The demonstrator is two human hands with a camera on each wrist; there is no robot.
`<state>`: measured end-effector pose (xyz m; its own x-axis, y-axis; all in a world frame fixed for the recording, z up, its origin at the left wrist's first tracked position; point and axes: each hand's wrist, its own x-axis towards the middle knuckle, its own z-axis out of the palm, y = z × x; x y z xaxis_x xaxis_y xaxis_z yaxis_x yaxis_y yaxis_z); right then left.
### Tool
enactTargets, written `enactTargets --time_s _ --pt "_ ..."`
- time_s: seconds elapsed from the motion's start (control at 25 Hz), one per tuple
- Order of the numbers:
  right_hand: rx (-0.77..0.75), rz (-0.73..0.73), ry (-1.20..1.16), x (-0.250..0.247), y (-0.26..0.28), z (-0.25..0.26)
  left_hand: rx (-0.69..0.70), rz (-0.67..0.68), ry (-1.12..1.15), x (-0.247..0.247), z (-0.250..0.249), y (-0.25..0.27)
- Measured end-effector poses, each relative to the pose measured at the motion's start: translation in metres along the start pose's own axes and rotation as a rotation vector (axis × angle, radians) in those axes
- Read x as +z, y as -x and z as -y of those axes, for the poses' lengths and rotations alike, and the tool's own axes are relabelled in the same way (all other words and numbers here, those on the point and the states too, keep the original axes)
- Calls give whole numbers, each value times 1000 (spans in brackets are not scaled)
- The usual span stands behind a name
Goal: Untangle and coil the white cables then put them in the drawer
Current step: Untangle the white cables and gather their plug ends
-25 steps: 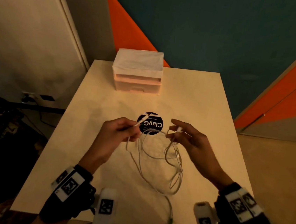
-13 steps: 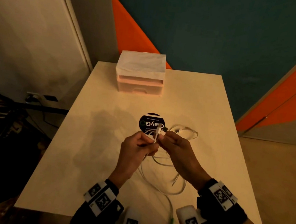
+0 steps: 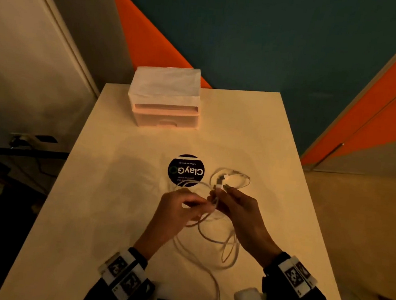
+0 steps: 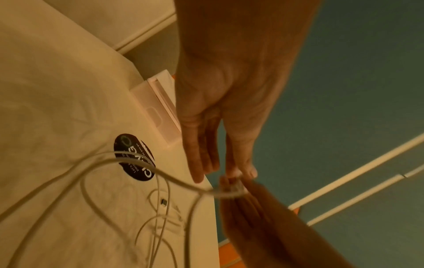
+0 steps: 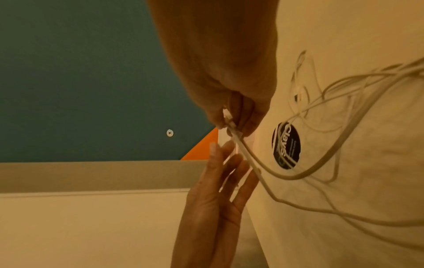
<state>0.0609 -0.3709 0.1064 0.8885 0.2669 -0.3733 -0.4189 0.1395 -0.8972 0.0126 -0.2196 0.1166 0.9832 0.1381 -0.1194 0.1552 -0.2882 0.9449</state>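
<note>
Teal-and-orange walls back one pale rectangular tabletop (image 3: 112, 214). At its centre the right hand (image 3: 242, 210) holds a narrow pinch grip on a connector end of the tangled white cables (image 3: 228, 246). The left hand (image 3: 176, 211) meets the same strand with near-straight fingers; pinch unconfirmed. Slack runs from the grip toward the near edge. One pink plastic drawer unit (image 3: 164, 112) stands at the far edge, judged nearer the left hand. Cables: apparently two.

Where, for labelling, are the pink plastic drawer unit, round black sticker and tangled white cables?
pink plastic drawer unit (image 3: 166, 119): head view, lower drawer front.
round black sticker (image 3: 186, 170): head view, centre.
tangled white cables (image 5: 293, 178): right wrist view, hanging loop's bottom.
</note>
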Motion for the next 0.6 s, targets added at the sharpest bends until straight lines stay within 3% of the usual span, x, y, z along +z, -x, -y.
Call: enactTargets --time_s 0.08,0.16,0.32,0.44,0.6 --pt "7 -25 -15 -19 -1 1 -57 -1 5 -4 2 -37" --pt "7 -23 -19 -33 1 1 -26 10 -203 4 10 -83" --pt "7 -18 -37 -47 8 1 -19 258 -514 53 42 -161" --pt "23 -24 -55 -55 14 -1 -68 367 -697 77 68 -185" --pt "44 9 -66 -55 22 -5 -68 315 -729 84 83 -184"
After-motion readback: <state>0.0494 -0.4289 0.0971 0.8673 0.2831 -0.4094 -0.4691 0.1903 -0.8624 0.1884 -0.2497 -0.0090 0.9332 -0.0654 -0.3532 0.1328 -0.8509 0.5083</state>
